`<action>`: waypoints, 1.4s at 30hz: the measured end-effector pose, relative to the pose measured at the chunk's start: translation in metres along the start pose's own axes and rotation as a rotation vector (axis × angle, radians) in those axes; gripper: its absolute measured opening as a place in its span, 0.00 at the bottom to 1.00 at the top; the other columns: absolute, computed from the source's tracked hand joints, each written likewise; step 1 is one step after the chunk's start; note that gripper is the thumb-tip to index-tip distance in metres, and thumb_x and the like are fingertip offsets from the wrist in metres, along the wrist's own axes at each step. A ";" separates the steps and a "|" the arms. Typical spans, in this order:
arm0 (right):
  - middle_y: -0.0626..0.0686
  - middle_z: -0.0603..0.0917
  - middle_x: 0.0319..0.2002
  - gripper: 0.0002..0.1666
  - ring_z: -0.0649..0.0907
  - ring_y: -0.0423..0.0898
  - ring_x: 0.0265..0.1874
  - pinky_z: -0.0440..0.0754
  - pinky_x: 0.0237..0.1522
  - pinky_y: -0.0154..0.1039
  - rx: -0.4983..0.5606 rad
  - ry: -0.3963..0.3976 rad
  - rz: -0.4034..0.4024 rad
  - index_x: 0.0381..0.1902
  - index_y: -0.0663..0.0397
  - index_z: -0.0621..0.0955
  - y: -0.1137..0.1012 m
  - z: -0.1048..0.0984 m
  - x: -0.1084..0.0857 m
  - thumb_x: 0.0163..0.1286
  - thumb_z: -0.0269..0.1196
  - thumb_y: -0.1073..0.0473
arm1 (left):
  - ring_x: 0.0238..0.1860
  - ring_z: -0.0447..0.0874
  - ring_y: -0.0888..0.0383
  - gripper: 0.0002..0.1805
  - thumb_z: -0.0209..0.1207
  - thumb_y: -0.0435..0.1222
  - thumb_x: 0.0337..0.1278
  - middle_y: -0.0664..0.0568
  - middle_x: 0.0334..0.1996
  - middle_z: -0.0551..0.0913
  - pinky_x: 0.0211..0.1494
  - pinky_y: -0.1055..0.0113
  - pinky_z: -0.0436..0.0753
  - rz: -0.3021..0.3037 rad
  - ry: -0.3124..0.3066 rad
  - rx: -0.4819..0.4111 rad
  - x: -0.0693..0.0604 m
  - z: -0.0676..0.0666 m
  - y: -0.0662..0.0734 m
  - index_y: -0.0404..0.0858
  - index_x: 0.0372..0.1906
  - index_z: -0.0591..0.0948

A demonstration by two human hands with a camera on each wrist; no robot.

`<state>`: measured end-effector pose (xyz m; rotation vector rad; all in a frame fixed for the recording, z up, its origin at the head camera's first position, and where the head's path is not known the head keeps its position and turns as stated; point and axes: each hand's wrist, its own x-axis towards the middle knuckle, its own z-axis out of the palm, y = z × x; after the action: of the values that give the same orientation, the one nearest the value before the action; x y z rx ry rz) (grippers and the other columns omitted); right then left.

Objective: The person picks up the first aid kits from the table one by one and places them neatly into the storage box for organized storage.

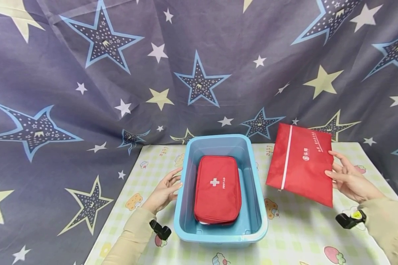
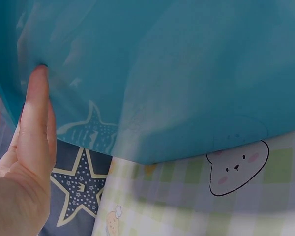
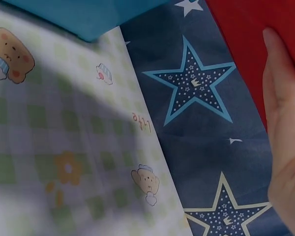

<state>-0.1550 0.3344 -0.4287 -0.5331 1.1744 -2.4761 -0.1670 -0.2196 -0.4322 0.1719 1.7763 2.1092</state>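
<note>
A blue plastic bin [image 1: 221, 238] stands on the table, and inside it lies a red first aid pouch [image 1: 217, 198] with a white cross. My left hand [image 1: 164, 191] touches the bin's left side with its fingers fairly straight; the left wrist view shows a fingertip against the blue wall [image 2: 162, 88]. To the right of the bin, my right hand [image 1: 349, 176] pinches the right edge of a flat red zip pouch [image 1: 305, 165], which is tilted and held above the table. White print and a white zip strip mark its face. Part of that pouch [image 3: 246, 54] shows in the right wrist view.
A checked tablecloth [image 1: 295, 235] with cartoon prints covers the table. Behind it hangs a dark star-patterned cloth [image 1: 219, 33]. Each wrist carries a small black camera, one at the left wrist [image 1: 160, 230] and one at the right.
</note>
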 end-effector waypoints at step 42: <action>0.53 0.79 0.52 0.33 0.83 0.49 0.48 0.85 0.43 0.43 0.038 -0.062 -0.022 0.62 0.42 0.55 -0.002 0.035 0.039 0.69 0.37 0.81 | 0.44 0.80 0.62 0.33 0.47 0.27 0.68 0.56 0.51 0.74 0.41 0.63 0.85 -0.008 0.000 -0.003 0.001 -0.001 -0.001 0.40 0.74 0.52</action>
<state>-0.1723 0.2949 -0.3990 -0.6115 1.1009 -2.4766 -0.1680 -0.2205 -0.4337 0.1639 1.7716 2.1064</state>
